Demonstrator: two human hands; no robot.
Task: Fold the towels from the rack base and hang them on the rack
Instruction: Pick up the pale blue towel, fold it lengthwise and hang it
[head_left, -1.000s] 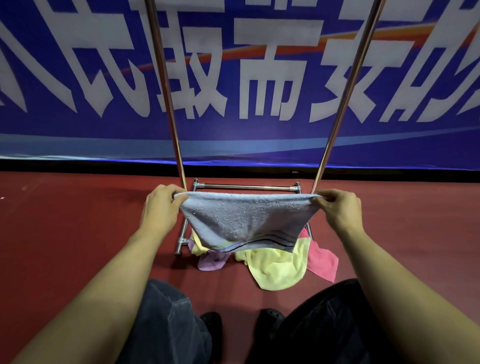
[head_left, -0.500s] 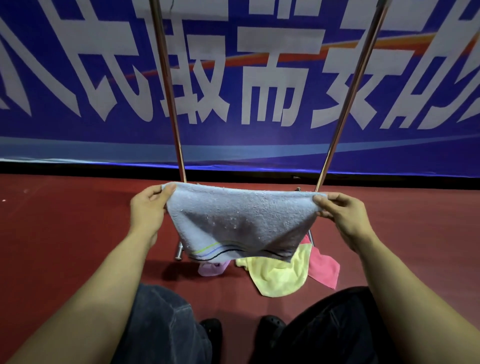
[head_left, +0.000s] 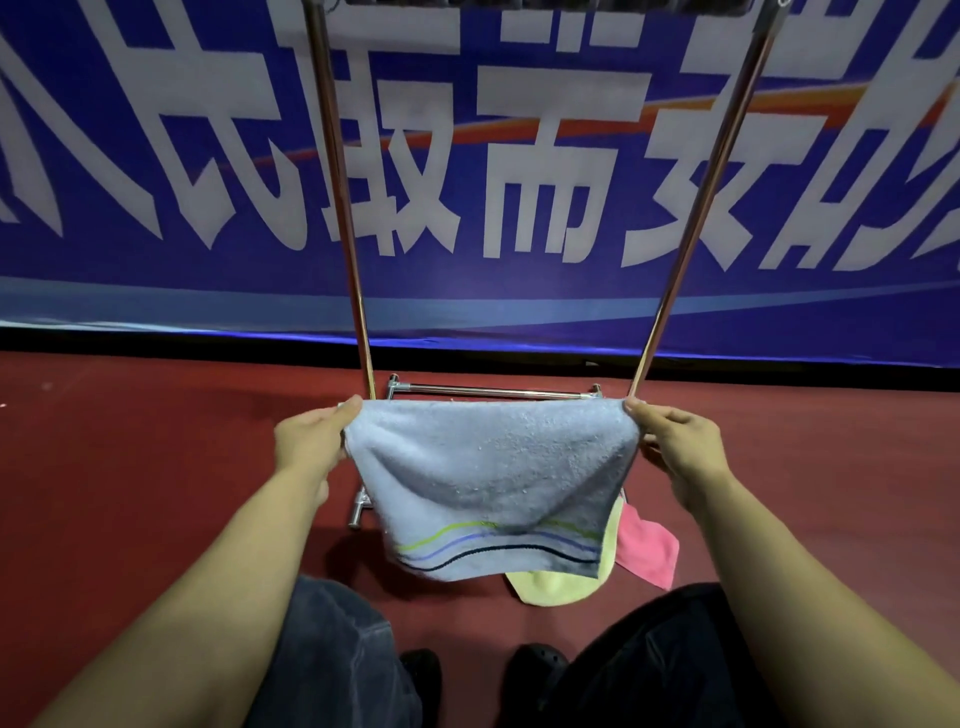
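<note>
Towel, pale blue (head_left: 488, 483), striped near its lower hem in green, blue and dark lines: held stretched in the air between both hands, in front of the rack base (head_left: 493, 391). Left hand (head_left: 311, 441): thumb and fingers pinching the upper left corner. Right hand (head_left: 680, 447): thumb and fingers pinching the upper right corner, remaining fingers loosely curled. Yellow towel (head_left: 556, 587) and pink towel (head_left: 647, 545): lying on the red floor (head_left: 130, 467) at the rack base, partly hidden behind the blue towel. Rack uprights (head_left: 340, 208): two metal poles rising before a blue banner (head_left: 519, 156).
</note>
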